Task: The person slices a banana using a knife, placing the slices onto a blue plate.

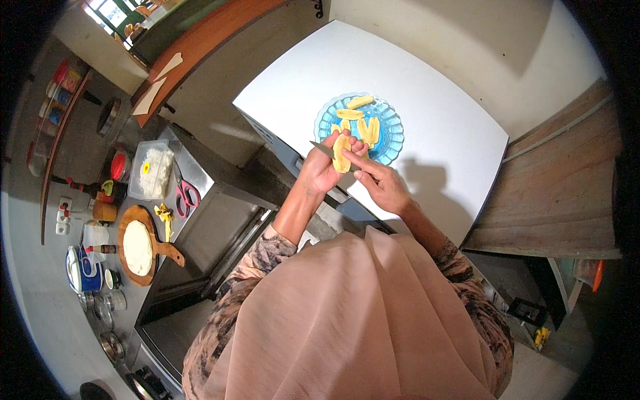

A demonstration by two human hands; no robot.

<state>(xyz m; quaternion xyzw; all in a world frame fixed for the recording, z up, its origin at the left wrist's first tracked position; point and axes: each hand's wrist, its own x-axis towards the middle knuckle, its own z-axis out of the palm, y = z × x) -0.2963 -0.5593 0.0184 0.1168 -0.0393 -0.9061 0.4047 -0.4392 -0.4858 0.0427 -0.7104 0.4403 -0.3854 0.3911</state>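
Note:
My left hand (322,167), palm up, holds a piece of peeled banana (342,154) above the near edge of a blue glass plate (395,125). A knife (322,148) passes under or through the banana piece, its pointed tip showing on the left; which of the two I cannot tell. My right hand (382,185) grips the knife at its other end, the index finger reaching to the banana piece. Several cut banana pieces (350,114) lie on the plate, some partly hidden behind my left fingers.
The plate stands on a white tabletop (300,75). On the left counter are a round wooden board (160,247) with flat pale dough (137,248), pink-handled scissors (186,195), banana peel (165,215) and a plastic container (151,170) of white food. A wooden panel (555,185) is at right.

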